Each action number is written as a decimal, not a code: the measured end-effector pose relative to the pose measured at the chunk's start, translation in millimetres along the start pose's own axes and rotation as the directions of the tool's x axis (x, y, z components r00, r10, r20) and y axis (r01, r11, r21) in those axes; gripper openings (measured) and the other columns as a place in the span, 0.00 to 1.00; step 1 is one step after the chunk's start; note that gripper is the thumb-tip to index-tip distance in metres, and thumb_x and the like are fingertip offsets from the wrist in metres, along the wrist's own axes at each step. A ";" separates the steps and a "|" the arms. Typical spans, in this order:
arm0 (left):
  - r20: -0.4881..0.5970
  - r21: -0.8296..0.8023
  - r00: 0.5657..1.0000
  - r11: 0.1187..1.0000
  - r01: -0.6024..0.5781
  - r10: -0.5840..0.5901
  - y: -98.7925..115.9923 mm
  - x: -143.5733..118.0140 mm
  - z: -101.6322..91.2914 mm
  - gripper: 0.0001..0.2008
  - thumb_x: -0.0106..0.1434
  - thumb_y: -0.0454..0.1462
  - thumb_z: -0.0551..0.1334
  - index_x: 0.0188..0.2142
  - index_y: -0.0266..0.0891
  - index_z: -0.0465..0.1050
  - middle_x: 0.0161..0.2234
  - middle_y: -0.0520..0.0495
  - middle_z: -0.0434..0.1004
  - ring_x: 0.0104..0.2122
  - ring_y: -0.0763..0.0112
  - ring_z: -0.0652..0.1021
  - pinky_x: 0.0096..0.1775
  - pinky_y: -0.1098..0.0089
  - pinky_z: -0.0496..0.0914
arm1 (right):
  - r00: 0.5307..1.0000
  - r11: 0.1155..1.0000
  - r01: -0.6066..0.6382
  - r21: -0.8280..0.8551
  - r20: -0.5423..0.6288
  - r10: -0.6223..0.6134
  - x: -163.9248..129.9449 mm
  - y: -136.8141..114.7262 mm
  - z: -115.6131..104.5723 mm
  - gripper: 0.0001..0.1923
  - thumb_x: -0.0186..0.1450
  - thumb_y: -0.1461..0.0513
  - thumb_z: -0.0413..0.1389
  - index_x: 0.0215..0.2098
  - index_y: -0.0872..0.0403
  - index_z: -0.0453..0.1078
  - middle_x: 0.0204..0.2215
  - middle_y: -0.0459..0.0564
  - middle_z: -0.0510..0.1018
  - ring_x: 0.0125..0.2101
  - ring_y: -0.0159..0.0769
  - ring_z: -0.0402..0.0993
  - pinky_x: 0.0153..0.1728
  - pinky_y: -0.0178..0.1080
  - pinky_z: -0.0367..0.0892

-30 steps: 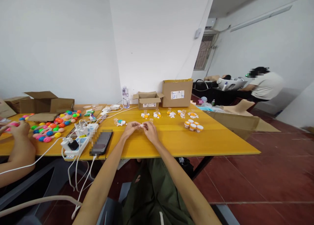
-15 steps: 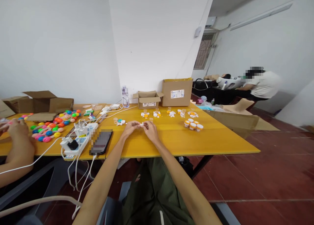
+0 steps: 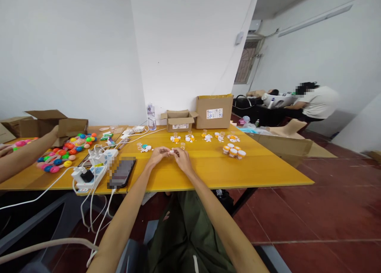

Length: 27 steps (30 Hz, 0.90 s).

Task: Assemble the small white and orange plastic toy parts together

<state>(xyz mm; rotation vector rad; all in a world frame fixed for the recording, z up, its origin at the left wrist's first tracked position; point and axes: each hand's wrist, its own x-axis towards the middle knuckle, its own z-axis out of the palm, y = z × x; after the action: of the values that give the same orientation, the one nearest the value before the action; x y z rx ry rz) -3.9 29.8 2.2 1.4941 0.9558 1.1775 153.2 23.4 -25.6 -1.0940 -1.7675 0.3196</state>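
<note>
1. White and teal round plastic pieces [image 3: 146, 148] lie on the yellow wooden table [image 3: 262, 172].
2. Left hand [image 3: 160, 154] pinches a small white plastic part [image 3: 172, 151].
3. Between both hands, that part.
4. Right hand [image 3: 182, 157] grasps it too.
5. White-lidded, orange-banded jars [image 3: 234, 151], clustered.

The one head-worn camera looked forward and down from close above the counter [image 3: 232, 173], with the white wall [image 3: 187, 47] beyond.
</note>
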 end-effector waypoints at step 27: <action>-0.010 0.031 0.999 0.999 -0.037 0.037 -1.3 -0.8 2.0 0.12 0.45 0.41 0.73 0.27 0.38 0.77 0.29 0.47 0.82 0.33 0.65 0.80 0.41 0.65 0.73 | 1.000 0.979 -0.006 -0.202 0.027 0.011 -3.3 -5.7 -1.9 0.09 0.66 0.66 0.52 0.40 0.50 0.74 0.39 0.51 0.81 0.40 0.40 0.78 0.41 0.38 0.69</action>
<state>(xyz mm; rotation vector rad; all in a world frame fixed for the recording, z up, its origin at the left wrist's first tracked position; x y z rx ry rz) -2.1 28.9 0.6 1.5369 0.9610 1.2035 152.1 17.2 -23.1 -1.2460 -1.8511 0.1630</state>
